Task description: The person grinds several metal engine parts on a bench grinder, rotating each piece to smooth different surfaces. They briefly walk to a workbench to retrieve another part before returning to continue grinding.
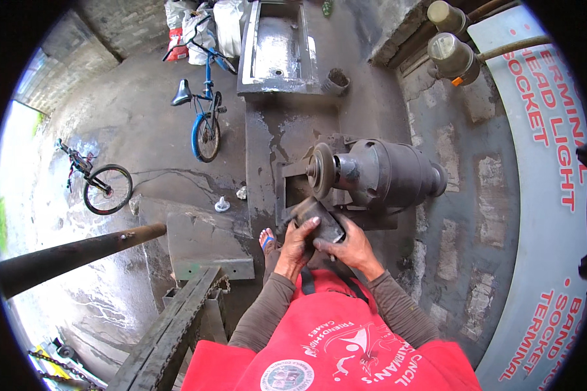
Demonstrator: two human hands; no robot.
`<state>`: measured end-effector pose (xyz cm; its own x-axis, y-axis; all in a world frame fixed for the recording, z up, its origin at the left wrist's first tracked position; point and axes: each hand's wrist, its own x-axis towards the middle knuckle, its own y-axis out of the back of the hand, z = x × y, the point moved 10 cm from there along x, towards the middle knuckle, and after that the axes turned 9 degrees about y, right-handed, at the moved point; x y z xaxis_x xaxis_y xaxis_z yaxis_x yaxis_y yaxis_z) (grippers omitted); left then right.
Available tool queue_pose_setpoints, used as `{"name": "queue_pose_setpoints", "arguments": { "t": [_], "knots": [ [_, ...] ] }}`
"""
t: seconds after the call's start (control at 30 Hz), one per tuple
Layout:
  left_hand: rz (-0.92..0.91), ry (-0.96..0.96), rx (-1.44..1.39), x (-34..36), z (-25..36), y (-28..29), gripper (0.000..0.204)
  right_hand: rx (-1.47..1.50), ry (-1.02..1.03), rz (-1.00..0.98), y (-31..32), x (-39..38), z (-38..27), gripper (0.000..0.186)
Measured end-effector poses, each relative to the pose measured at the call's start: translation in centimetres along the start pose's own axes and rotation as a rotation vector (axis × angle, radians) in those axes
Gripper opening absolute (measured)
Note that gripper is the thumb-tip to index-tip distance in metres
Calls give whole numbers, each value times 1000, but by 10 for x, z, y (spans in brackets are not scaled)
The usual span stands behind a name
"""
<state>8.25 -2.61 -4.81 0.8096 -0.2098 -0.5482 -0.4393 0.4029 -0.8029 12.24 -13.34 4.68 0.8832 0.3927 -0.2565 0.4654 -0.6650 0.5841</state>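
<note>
Both my hands hold a dark, boxy metal piece (319,221) just below a bench grinder's wheel (320,171). My left hand (296,244) grips its left side, with the thumb lying on top. On the lower right side, my right hand (353,246) is closed round the piece with its thumb across the near edge. The far end of the piece lies close to the wheel's lower rim; I cannot tell whether they touch. The grinder's grey motor (398,173) extends to the right of the wheel. Fingers under the piece are hidden.
A metal basin (277,49) stands beyond the grinder. A blue bicycle (207,111) and a dark bicycle (104,186) are at the left. A rusty pole (85,251) and a chained beam (163,332) flank my left side. A lettered signboard (535,195) lines the right.
</note>
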Motion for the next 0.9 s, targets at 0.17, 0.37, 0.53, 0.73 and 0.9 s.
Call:
{"name": "queue_pose_setpoints", "arguments": {
  "t": [0.17, 0.37, 0.53, 0.73, 0.9],
  "knots": [
    [-32, 34, -1, 1, -4, -7, 54, 533, -161, -85, -16, 3, 46, 75],
    [31, -159, 363, 0, 20, -20, 64, 807, -108, -134, -16, 25, 58, 60],
    [38, -306, 579, -21, 35, -26, 79, 761, 32, -114, -12, 21, 41, 78],
    [-25, -218, 530, -27, 25, -24, 84, 638, 52, -19, 7, 7, 28, 87],
    [-85, -152, 454, -22, 16, -25, 67, 558, 69, 92, 17, -2, 26, 82]
  ]
}}
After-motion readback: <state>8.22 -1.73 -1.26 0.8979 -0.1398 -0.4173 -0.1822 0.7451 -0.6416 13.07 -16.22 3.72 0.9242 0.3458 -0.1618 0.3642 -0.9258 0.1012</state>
